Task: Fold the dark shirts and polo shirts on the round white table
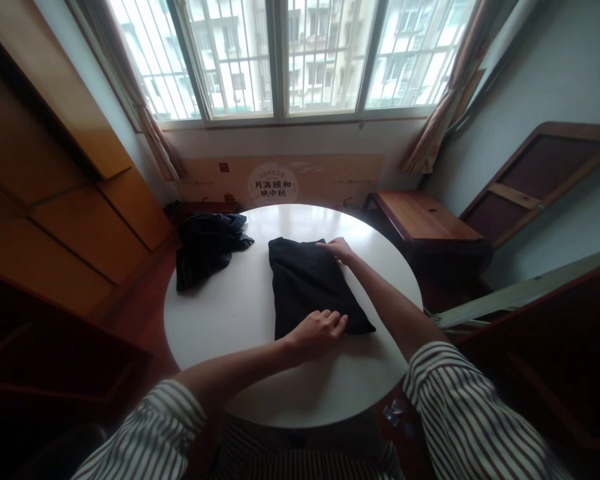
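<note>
A black garment [310,287], folded into a rough rectangle, lies on the round white table [220,333]; its exact kind does not show. At its near edge, my left hand [320,331] has its fingers curled down onto the fabric. My right hand [337,249] pinches the far right corner between thumb and fingers. A few soft creases run across the cloth between the two hands. Off to the left, a crumpled dark garment [205,247] is heaped at the table's rim and partly hangs over it.
Beyond the table stand a printed board [320,180] and a barred window [325,60]. A low wooden table [425,217] sits at the back right, near a wooden-framed panel [545,167]. Orange-brown cabinets [80,227] line the left wall.
</note>
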Action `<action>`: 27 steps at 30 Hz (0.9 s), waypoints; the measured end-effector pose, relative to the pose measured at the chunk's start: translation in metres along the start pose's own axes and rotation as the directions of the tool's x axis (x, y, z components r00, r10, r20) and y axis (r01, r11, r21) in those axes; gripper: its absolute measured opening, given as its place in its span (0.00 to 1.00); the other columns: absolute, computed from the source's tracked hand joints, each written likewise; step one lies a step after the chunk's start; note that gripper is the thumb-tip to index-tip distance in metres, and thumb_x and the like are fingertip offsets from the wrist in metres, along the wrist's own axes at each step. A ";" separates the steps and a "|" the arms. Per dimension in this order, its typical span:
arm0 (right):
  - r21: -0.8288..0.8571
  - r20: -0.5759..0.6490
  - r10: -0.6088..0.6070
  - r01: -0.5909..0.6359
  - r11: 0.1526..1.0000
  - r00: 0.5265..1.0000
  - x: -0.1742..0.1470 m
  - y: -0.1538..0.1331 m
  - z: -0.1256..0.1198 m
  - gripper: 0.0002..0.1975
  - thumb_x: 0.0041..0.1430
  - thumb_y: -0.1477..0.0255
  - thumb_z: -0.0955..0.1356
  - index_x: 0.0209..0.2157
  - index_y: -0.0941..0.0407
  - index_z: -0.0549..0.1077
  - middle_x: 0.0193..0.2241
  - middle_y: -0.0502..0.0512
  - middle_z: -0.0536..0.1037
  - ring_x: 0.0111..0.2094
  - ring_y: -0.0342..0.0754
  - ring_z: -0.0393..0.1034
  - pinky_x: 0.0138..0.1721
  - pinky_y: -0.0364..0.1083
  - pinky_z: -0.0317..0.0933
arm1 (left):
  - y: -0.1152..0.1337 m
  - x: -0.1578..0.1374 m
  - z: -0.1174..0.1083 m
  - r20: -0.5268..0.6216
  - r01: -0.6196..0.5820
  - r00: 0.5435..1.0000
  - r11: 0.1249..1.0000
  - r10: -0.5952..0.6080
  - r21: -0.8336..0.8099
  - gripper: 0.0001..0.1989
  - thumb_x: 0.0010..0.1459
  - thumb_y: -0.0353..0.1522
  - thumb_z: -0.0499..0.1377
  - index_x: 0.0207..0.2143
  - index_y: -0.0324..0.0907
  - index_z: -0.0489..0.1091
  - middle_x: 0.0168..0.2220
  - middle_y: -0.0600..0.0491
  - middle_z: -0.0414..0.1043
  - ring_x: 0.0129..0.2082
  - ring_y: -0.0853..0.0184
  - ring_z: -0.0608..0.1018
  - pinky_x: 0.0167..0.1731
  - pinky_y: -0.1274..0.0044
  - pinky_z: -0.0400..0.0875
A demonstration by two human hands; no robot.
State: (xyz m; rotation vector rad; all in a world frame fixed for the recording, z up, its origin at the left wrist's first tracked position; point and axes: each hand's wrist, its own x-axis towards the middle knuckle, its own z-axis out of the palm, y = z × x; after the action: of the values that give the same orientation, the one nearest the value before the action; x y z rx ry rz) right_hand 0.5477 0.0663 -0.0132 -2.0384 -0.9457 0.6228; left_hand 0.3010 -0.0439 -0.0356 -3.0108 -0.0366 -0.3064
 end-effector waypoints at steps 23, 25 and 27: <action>-0.525 0.436 -0.530 0.684 0.507 0.727 -0.090 0.007 0.046 0.29 0.71 0.56 0.56 0.68 0.50 0.58 0.69 0.56 0.56 0.69 0.61 0.47 0.66 0.63 0.44 | -0.026 -0.041 -0.014 -0.020 0.048 0.999 0.994 -0.050 -0.099 0.18 0.69 0.41 0.52 0.49 0.35 0.69 0.39 0.45 0.71 0.38 0.61 0.75 0.36 0.71 0.74; -0.551 0.449 -0.458 0.642 0.533 0.767 -0.090 0.016 0.044 0.30 0.71 0.54 0.54 0.70 0.48 0.54 0.71 0.54 0.50 0.71 0.60 0.41 0.67 0.64 0.39 | -0.026 -0.055 -0.013 -0.008 0.031 0.999 0.998 -0.032 -0.059 0.16 0.70 0.38 0.51 0.47 0.35 0.70 0.39 0.45 0.71 0.38 0.60 0.74 0.36 0.70 0.73; -0.569 0.442 -0.411 0.603 0.559 0.797 -0.086 0.019 0.042 0.31 0.71 0.52 0.52 0.70 0.48 0.52 0.71 0.53 0.47 0.71 0.59 0.38 0.68 0.63 0.36 | -0.024 -0.064 -0.013 -0.009 0.017 1.000 1.000 -0.017 -0.006 0.14 0.70 0.34 0.49 0.45 0.34 0.70 0.38 0.44 0.70 0.38 0.60 0.73 0.35 0.70 0.73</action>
State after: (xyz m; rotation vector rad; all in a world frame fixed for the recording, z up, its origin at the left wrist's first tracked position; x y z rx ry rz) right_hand 0.4750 0.0093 -0.0440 -2.1260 -2.1083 0.2013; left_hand 0.2351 -0.0220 -0.0335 -3.0163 -0.0600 -0.3221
